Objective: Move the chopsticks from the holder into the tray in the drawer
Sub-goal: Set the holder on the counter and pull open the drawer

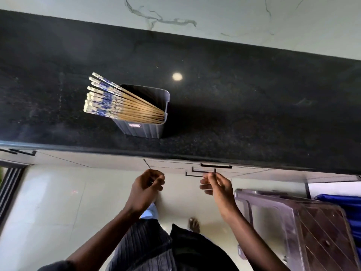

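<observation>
Several wooden chopsticks (109, 100) with blue-and-white patterned tops lean to the left out of a grey rectangular holder (154, 124) that stands on the black stone counter (244, 106). Below the counter's front edge are closed drawers with black bar handles (215, 166). My left hand (147, 187) hovers in front of the cabinet with its fingers curled and nothing in it. My right hand (215, 185) is just below the drawer handles, fingers loosely bent and apart, empty. No tray is visible.
A dark wooden cabinet or table (304, 227) stands at the lower right, with blue cloth (349, 206) behind it. Another handle (21, 152) shows at the far left. Pale floor tiles lie below; a bare foot (193, 224) is on them.
</observation>
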